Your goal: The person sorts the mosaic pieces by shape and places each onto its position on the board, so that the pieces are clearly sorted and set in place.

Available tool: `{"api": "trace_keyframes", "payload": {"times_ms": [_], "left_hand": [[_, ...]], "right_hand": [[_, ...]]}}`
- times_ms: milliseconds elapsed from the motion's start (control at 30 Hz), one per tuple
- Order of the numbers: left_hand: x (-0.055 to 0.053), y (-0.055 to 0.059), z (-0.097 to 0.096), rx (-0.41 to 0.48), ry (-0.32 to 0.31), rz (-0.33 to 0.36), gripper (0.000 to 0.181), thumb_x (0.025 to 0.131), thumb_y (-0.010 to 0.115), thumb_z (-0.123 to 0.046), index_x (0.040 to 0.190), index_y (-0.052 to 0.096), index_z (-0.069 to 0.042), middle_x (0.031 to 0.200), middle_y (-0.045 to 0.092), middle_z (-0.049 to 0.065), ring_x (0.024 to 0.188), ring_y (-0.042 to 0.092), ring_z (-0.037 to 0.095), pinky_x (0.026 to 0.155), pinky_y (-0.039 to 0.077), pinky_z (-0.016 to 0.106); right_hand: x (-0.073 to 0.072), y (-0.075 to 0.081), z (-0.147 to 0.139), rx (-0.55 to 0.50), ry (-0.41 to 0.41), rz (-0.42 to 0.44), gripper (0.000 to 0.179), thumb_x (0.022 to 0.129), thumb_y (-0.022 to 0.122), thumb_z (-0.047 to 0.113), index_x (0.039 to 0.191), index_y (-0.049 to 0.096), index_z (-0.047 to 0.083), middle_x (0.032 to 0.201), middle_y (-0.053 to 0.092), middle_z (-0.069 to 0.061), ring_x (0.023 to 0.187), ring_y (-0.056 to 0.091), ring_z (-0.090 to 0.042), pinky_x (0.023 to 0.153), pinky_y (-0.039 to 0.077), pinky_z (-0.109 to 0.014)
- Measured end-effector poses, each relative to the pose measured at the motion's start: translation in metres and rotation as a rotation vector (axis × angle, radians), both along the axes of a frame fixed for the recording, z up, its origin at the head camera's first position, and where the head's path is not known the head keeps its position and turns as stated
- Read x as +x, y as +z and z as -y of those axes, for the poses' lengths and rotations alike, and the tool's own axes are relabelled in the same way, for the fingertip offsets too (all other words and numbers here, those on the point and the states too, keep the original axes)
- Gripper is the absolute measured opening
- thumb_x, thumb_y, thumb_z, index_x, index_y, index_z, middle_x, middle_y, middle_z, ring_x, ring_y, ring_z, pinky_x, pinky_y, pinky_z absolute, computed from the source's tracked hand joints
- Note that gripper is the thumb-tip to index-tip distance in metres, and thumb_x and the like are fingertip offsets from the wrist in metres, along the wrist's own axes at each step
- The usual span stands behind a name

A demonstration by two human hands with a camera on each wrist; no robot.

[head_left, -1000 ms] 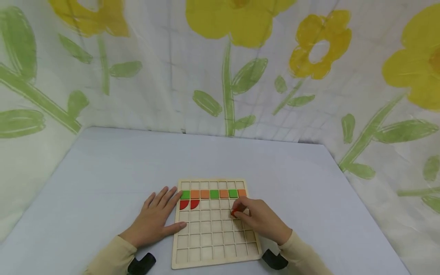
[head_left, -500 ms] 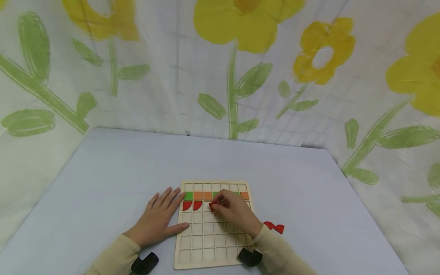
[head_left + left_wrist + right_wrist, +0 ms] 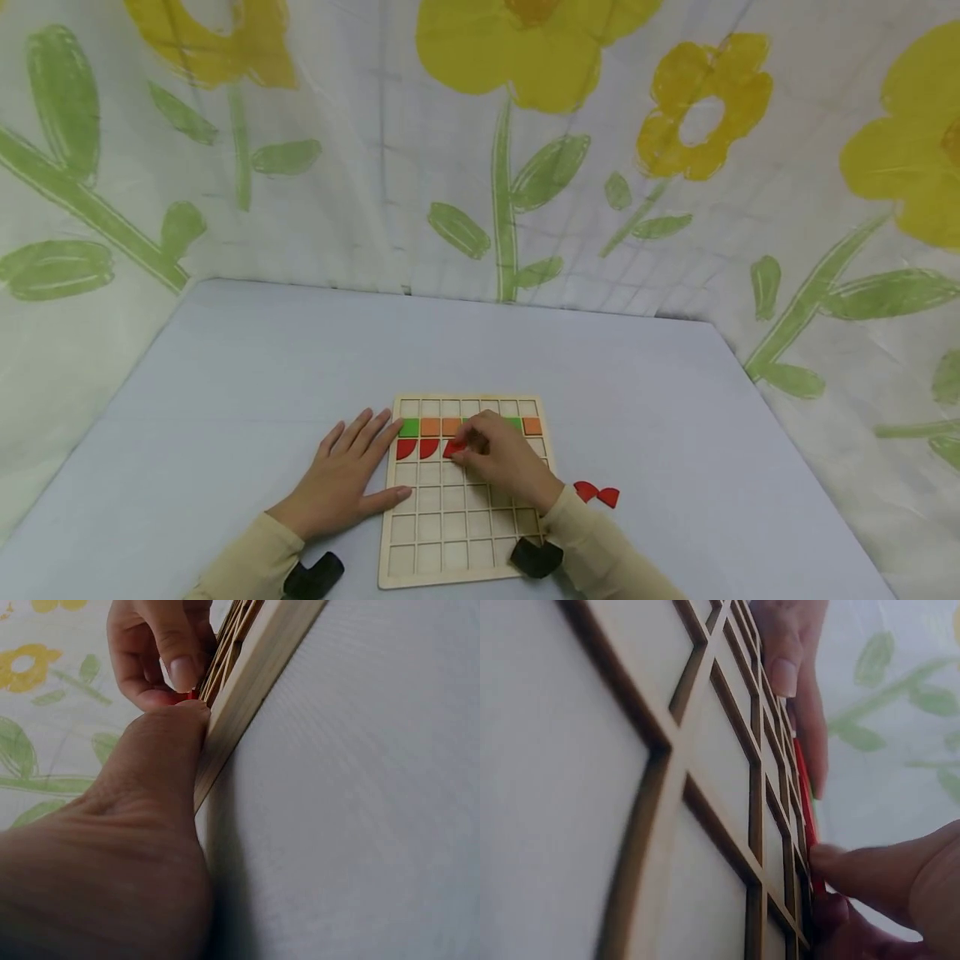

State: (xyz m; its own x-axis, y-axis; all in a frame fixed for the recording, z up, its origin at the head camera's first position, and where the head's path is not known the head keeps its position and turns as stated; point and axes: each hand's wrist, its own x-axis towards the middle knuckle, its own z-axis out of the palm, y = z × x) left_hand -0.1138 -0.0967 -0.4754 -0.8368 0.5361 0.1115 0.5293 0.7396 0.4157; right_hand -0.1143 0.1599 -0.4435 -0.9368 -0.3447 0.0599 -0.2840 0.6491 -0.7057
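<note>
A square-celled wooden grid board lies on the white table. My left hand is spread flat at its left side, fingertips and thumb touching the edge. With thumb and fingers, my right hand pinches a red quarter-circle tile at the third cell of the third row. Left of it, two red quarter-circle tiles sit in their cells. The row above carries green tiles and orange tiles, partly hidden by my right hand. The left wrist view shows the left thumb against the board's rim.
Two loose red tiles lie on the table right of the board, beside my right sleeve. Behind the white table hangs a curtain printed with yellow flowers.
My right hand has carried the red tile leftward from the board's right side to the third cell and lowered it there. The loose red tiles have come into view. My left hand stays put.
</note>
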Motion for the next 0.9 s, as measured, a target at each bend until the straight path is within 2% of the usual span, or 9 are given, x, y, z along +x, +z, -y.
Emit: {"api": "trace_keyframes", "payload": {"times_ms": [267,400,500,667,767,900], "left_hand": [[0.000,0.001,0.000,0.006,0.007,0.000,0.088,0.083,0.057,-0.065,0.150,0.034,-0.013,0.156,0.029,0.011,0.144,0.019,0.033,0.111,0.011,0.058],[0.001,-0.001,-0.001,0.009,0.005,0.013,0.088,0.084,0.055,-0.067,0.150,0.033,-0.014,0.156,0.028,0.010,0.145,0.019,0.033,0.111,0.011,0.059],[0.003,-0.002,-0.003,0.011,0.002,0.021,0.088,0.084,0.055,-0.067,0.150,0.033,-0.014,0.156,0.028,0.010,0.145,0.018,0.033,0.111,0.011,0.059],[0.004,-0.001,-0.004,0.002,0.004,0.003,0.088,0.083,0.057,-0.066,0.150,0.033,-0.013,0.156,0.029,0.011,0.144,0.020,0.034,0.111,0.012,0.059],[0.004,-0.001,-0.003,-0.006,0.011,-0.019,0.087,0.083,0.058,-0.065,0.149,0.034,-0.013,0.155,0.030,0.011,0.144,0.021,0.034,0.111,0.013,0.059],[0.002,-0.001,-0.003,-0.010,0.005,-0.033,0.088,0.084,0.057,-0.065,0.150,0.032,-0.013,0.156,0.029,0.011,0.144,0.020,0.034,0.111,0.013,0.058]], "right_hand": [[-0.003,0.008,0.005,0.155,-0.007,-0.026,0.014,0.087,0.072,0.020,0.098,0.065,0.015,0.092,0.055,0.005,0.079,0.053,-0.006,0.072,0.049,-0.020],[-0.005,0.011,0.005,0.235,0.015,-0.067,0.013,0.085,0.073,0.021,0.096,0.069,0.015,0.088,0.055,0.006,0.078,0.052,-0.005,0.071,0.048,-0.020],[-0.005,0.010,0.004,0.270,0.032,-0.089,0.012,0.085,0.072,0.020,0.096,0.069,0.016,0.087,0.055,0.006,0.076,0.052,-0.005,0.069,0.048,-0.019],[-0.003,0.012,0.004,0.302,0.015,-0.090,0.013,0.086,0.072,0.023,0.096,0.066,0.018,0.089,0.054,0.008,0.078,0.052,-0.004,0.072,0.049,-0.020],[-0.005,0.023,-0.003,0.302,0.030,-0.063,0.014,0.088,0.071,0.023,0.099,0.064,0.017,0.090,0.055,0.007,0.079,0.052,-0.006,0.072,0.048,-0.021],[-0.008,0.052,-0.029,0.297,0.025,-0.006,0.018,0.090,0.068,0.020,0.106,0.064,0.012,0.089,0.058,0.006,0.076,0.052,-0.008,0.067,0.046,-0.024]]}}
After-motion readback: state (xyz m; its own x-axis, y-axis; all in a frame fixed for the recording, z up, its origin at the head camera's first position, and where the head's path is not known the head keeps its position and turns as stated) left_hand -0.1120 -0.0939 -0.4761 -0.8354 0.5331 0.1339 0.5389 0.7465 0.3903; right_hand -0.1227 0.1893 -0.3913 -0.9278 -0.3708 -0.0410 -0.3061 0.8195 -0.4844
